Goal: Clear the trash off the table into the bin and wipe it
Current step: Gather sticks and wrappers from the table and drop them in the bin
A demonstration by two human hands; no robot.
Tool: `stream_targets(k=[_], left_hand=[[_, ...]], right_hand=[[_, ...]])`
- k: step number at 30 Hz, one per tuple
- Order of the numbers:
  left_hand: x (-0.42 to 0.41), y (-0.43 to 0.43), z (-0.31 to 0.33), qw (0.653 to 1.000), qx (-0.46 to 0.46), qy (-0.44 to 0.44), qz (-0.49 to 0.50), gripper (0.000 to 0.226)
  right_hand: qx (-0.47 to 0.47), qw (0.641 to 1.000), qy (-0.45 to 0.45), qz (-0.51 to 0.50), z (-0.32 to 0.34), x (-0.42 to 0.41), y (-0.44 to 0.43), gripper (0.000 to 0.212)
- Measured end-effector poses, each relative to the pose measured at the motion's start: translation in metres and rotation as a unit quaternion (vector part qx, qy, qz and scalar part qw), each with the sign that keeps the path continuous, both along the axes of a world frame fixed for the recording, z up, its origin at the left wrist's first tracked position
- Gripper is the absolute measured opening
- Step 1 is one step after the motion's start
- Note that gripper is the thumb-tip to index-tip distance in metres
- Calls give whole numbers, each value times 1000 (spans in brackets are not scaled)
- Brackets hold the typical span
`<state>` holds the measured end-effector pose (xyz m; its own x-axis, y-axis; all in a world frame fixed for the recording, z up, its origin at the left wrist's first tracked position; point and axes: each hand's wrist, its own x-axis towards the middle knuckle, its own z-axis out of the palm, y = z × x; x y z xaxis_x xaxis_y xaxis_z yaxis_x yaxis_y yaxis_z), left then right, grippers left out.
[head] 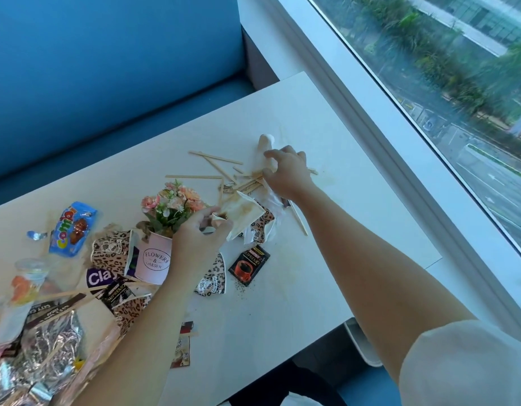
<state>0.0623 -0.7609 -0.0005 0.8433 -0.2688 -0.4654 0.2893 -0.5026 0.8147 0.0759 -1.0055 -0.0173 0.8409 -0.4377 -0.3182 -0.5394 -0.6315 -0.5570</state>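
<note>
**Sticks spread to 9 o'clock of the right hand**

The right hand (285, 174) hangs with curled fingers over the heap of wooden stir sticks (244, 183) on the table (326, 259); I cannot tell if it grasps any. The loose sticks spread from it toward 9 and 10 o'clock, mostly lying 9-to-3. The left hand (200, 238), at its 7 o'clock, pinches a stained paper cup (244, 213), so the right one is nearer.

Your white table (341, 259), listed from the pink flower pot (153, 262): wooden sticks (215, 157) behind; candy wrapper (71, 230) left; coffee sachet (249, 265) right; foil wrappers (48, 347) front-left.
</note>
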Motion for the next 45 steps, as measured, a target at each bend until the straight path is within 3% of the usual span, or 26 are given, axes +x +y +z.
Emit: stream_targets(k=[4, 6, 11, 16, 22, 30, 38, 45], left_hand=[[-1, -2, 1, 1000, -3, -3, -4, 42], [-2, -4, 1, 1000, -4, -3, -4, 47], [-4, -8, 3, 1000, -4, -8, -5, 45], [-7, -8, 4, 1000, -15, -7, 11, 38], [-12, -5, 9, 999, -17, -17, 21, 28], [-29, -13, 19, 999, -32, -22, 38, 25], [-59, -45, 26, 996, -60, 25, 63, 29], [-109, -81, 26, 997, -59, 51, 6, 25]], right_hand=[[6, 998, -53, -33, -3, -8, 2, 36], [-3, 998, -49, -39, -3, -13, 5, 43], [-66, 997, 24, 17, 0, -9, 14, 64], [-19, 996, 89, 18, -1, 1, 13, 55], [66, 993, -7, -103, 4, -1, 14, 40], [180, 944, -163, -223, 22, -40, 5, 23], [209, 909, -178, -313, 26, -139, -17, 17], [217, 870, -177, -406, 16, -246, -33, 16]])
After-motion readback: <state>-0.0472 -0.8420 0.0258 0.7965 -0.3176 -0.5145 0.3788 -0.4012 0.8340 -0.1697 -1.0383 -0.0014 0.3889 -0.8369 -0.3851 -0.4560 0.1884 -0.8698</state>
